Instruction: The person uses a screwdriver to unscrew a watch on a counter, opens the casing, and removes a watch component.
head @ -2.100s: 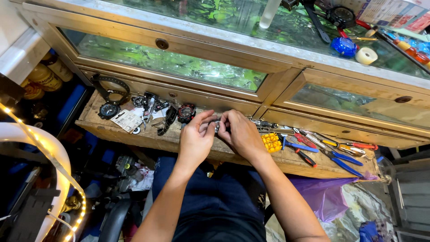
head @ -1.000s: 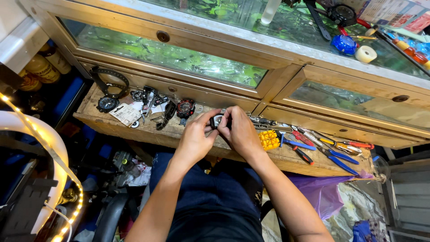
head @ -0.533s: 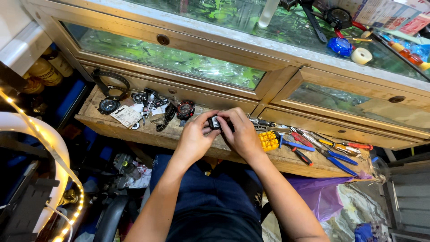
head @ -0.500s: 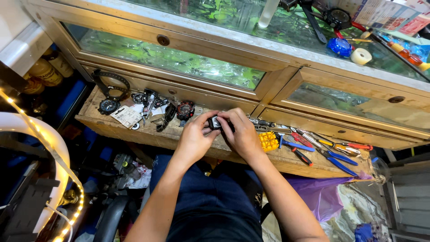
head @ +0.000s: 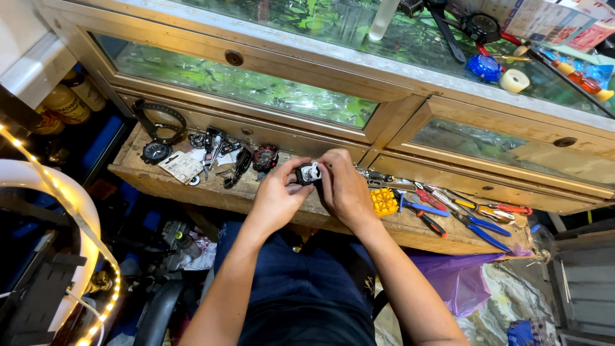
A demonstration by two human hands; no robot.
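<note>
Watch case (head: 309, 173) pinched between both hands.

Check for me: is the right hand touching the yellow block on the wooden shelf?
Apart. The head view shows bare wood between the right hand and the yellow block; that hand holds the small watch case.

So there's 1 small black watch case (head: 309, 173) with a pale round middle, no strap on it, pinched between both hands and held just above the wooden tabletop (head: 192, 186), roughly mid-length, closer to its back edge.
</note>
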